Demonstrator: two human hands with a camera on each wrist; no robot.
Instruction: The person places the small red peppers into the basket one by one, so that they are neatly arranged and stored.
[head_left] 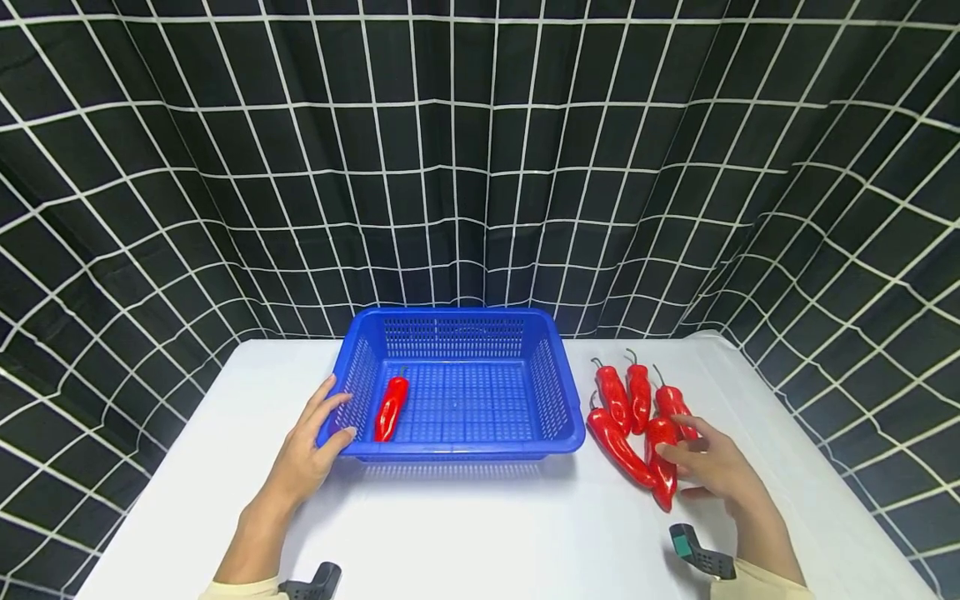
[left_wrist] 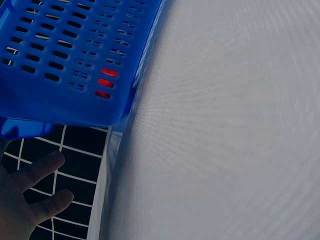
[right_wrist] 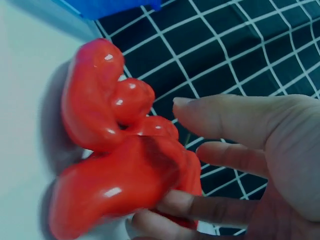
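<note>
Red peppers point(head_left: 637, 417) lie under the right hand point(head_left: 712, 467), fingers spread, touching them; left hand point(head_left: 311, 450) rests flat against the blue basket point(head_left: 555, 400).

I'm seeing five glossy red peppers point(head_left: 637, 417) lying clustered right of the blue basket point(head_left: 555, 400), another pepper point(head_left: 391, 407) lying inside it.

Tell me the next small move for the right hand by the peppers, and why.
Probably curl the right hand around the nearest red pepper. Its fingers lie spread over the pile without a grip, one pepper already sits in the blue basket, and the left hand steadies the basket's rim.
</note>
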